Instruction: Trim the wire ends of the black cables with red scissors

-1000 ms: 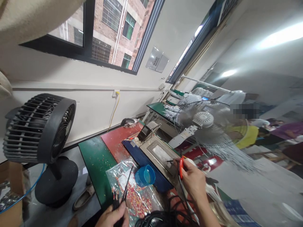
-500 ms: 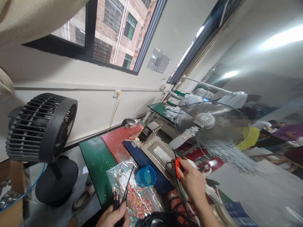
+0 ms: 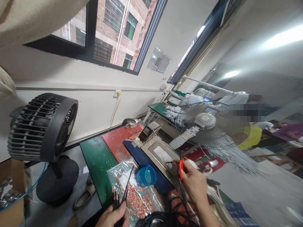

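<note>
At the bottom of the view my left hand (image 3: 113, 216) is closed round a bundle of black cables (image 3: 116, 203). Their ends point up and show small coloured and copper-like wire tips. One longer cable end sticks up over the plastic bag (image 3: 120, 171). To the right, my right hand (image 3: 194, 181) grips an orange-handled tool (image 3: 181, 169), whose exact kind I cannot make out. Something thin and dark points left from it above the metal tray machine (image 3: 163, 155). A black cable hangs beside that hand, down towards coiled black cable (image 3: 156, 220) at the bottom edge.
A blue cup (image 3: 146, 176) stands on the bag, among many red and yellow bits. Behind is a black box-shaped device (image 3: 150, 130) on the bench. One black fan (image 3: 54, 132) stands left; a wire-cage fan (image 3: 205, 121) stands right. People sit at the far right.
My right hand with the orange-handled tool has shifted slightly right and down. My left hand and its cables stay in place.
</note>
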`<state>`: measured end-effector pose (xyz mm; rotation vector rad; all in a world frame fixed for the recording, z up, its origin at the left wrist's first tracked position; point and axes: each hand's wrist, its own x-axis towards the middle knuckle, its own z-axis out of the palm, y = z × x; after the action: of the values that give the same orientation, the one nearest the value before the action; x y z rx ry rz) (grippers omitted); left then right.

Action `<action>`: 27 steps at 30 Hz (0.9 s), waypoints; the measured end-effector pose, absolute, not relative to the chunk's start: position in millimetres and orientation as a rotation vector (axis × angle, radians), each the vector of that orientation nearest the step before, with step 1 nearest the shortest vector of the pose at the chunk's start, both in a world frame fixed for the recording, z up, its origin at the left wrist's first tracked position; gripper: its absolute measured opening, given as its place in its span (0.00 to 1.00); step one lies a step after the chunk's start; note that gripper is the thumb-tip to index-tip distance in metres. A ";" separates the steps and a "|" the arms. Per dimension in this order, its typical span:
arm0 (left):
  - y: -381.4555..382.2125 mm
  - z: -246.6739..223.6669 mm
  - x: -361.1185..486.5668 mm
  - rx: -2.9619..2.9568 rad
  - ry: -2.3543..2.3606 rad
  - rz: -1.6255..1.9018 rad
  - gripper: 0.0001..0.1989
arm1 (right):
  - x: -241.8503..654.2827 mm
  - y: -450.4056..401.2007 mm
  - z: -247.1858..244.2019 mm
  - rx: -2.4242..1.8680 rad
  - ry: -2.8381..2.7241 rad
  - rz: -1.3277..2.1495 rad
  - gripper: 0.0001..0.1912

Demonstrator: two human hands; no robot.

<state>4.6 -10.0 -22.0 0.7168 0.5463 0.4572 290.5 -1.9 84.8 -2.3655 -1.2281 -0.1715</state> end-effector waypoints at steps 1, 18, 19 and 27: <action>-10.1 -21.6 4.3 0.718 0.550 0.460 0.26 | 290.4 -2.1 84.4 -2.364 -1.210 -0.173 0.20; -21.9 -9.2 -0.8 0.459 0.464 0.527 0.23 | 216.2 -40.0 44.6 -2.094 -1.296 -0.042 0.20; -22.2 -10.1 -1.5 0.448 0.479 0.519 0.23 | 214.3 -39.9 38.3 -2.115 -1.328 -0.080 0.20; -21.3 -1.4 -1.0 0.454 0.554 0.515 0.28 | 205.5 -41.3 23.4 -2.197 -1.375 -0.294 0.18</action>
<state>-1.0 -21.3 -1.4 0.4542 0.5539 0.5146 205.5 -41.3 23.4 -2.1967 -1.3749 -0.2944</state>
